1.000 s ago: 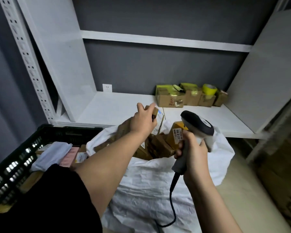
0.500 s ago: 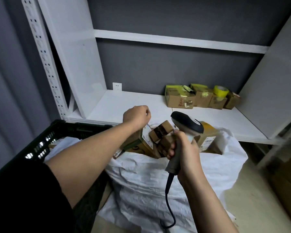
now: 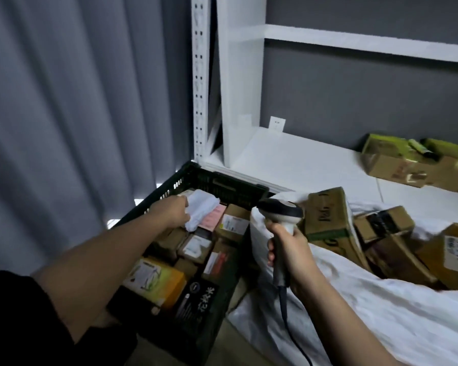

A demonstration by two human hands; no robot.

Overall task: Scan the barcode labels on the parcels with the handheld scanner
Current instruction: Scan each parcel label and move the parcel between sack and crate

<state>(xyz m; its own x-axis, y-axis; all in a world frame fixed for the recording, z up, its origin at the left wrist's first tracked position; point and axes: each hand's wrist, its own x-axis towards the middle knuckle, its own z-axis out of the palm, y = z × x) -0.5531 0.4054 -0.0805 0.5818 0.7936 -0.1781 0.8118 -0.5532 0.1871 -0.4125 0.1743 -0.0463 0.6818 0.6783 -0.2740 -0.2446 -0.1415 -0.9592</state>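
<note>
1. The crate (image 3: pixel 224 187) at 9 o'clock is black perforated plastic, matt.
2. The parcels (image 3: pixel 328 219) at 3 o'clock are brown corrugated cardboard with paper labels.
3. The sack (image 3: pixel 354 299) is white woven plastic, crinkled.
4. The scanner (image 3: pixel 280 213) is smooth plastic, slightly glossy.
5. The shelf (image 3: pixel 288 159) is white painted metal.
6. The curtain (image 3: pixel 77 101) is grey matt cloth.
</note>
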